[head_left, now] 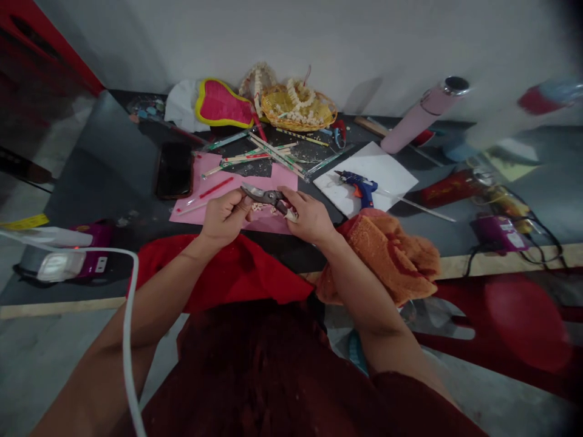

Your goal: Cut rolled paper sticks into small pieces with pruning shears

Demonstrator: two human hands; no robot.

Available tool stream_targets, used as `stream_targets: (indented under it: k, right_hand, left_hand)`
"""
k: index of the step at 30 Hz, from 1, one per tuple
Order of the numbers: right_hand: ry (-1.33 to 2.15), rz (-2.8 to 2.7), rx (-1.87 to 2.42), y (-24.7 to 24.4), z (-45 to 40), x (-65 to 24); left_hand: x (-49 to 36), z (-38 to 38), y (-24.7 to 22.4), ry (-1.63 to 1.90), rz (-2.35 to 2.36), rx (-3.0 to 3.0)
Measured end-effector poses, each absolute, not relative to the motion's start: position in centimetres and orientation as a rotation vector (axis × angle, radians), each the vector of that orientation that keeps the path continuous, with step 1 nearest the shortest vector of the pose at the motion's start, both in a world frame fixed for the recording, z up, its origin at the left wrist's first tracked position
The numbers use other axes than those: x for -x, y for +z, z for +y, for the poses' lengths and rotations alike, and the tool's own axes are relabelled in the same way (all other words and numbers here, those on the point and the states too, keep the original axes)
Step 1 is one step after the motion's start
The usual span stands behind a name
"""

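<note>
My right hand (310, 215) is wrapped round the handles of the pruning shears (268, 196), whose blades point left. At the blade end, my left hand (226, 216) is closed in a pinch; what it holds, if anything, is too small to make out. Both hands are over a pink sheet (209, 167), where small pale pieces (259, 207) lie just beneath the shears. A red stick (216, 187) rests on the sheet, left of the shears. Several wrapped sticks (273, 152) lie crossed beyond my hands.
A phone (175, 170) lies at the left. Behind stands a basket (298, 112) of pale pieces. To the right are a blue glue gun (359, 184) on a white board (396, 173), a pink flask (419, 118) and an orange cloth (387, 252). A white cable (129, 340) hangs near my left arm.
</note>
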State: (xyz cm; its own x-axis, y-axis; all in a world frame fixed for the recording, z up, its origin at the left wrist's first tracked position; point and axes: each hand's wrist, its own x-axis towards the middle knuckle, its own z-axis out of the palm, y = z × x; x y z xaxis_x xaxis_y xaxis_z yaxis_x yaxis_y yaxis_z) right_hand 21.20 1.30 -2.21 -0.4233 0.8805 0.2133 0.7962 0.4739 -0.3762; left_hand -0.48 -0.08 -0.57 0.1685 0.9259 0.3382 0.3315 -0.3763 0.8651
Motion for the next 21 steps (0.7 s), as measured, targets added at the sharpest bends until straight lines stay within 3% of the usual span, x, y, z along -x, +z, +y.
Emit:
stream_targets:
  k: [21]
  right_hand:
    - [0.257,-2.29,1.394,-2.37,1.5,-21.23]
  left_hand:
    - [0.23,-0.18,-0.05,1.258,1.227,-1.864]
